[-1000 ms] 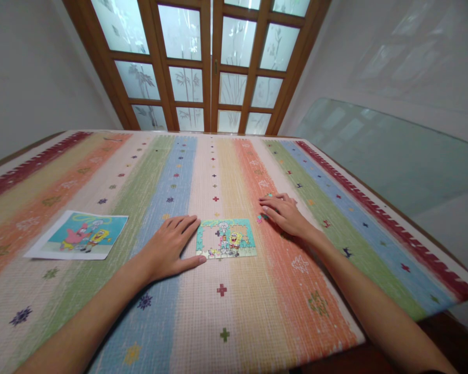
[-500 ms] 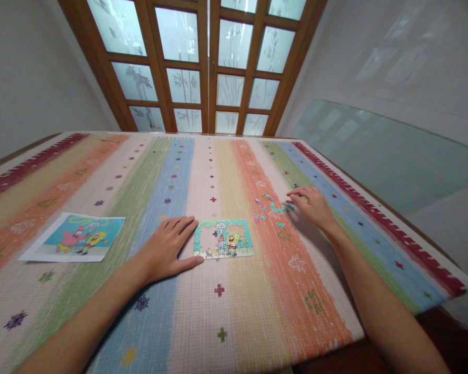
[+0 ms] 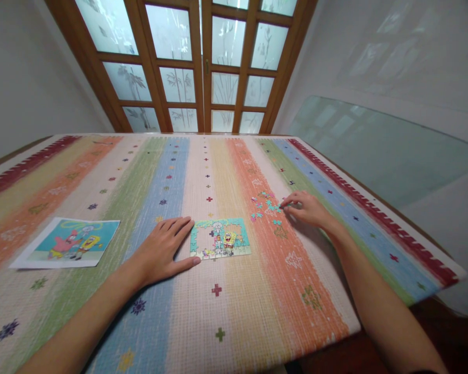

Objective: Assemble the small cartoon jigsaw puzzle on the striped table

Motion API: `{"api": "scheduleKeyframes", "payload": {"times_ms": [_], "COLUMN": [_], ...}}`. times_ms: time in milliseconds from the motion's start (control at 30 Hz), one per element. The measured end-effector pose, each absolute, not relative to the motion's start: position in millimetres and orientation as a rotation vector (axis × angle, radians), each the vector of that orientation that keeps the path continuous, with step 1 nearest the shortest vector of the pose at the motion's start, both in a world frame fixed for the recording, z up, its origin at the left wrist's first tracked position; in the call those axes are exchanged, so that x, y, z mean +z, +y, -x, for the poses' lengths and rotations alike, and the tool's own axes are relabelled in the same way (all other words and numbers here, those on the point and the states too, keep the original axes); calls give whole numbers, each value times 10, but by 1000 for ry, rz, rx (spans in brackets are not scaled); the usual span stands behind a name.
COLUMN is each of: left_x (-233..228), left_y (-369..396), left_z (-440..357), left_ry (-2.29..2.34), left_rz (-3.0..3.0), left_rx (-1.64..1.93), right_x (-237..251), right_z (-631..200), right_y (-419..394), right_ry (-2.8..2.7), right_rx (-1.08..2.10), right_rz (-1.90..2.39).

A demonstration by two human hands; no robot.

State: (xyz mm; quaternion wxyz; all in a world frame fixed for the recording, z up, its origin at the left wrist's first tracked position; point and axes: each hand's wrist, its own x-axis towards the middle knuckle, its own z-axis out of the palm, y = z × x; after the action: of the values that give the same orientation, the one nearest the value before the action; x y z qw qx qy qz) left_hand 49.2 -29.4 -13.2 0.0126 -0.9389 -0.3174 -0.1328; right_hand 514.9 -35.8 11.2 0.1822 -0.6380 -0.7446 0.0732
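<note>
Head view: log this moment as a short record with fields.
Surface: table under a striped cloth
Puzzle: part-built jigsaw, gaps inside its frame
Loose pieces: small cluster right of the jigsaw
Left hand: left hand flat on the cloth, thumb along the jigsaw's near-left corner, holding nothing
Right hand: right hand, fingers at the cluster's right edge; grip unclear
Reference: printed picture far left

puzzle (image 3: 220, 239) mid-table | reference picture (image 3: 68, 242) far left | loose pieces (image 3: 265, 206) right, behind puzzle
</note>
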Motion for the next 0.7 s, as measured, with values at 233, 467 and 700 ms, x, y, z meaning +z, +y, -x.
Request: {"api": "scheduleKeyframes", "payload": {"times_ms": [233,467,700], "left_x": [-138,-144,-142], "left_y": [-290,-283,-281], "left_z": [-485,-488,-487], "left_ry": [-994,-998,-982], "left_rz": [2936,2952,2942], "left_rx": [-418,-442,-432], "right_x": [278,249,216], "right_z": [-5028,-4993,-5052], "right_y": [-447,-471,-435], "right_ry": [-2159,-2147,-2250], "right_rx": [641,835,844], "right_rz": [1705,1661,1486]}}
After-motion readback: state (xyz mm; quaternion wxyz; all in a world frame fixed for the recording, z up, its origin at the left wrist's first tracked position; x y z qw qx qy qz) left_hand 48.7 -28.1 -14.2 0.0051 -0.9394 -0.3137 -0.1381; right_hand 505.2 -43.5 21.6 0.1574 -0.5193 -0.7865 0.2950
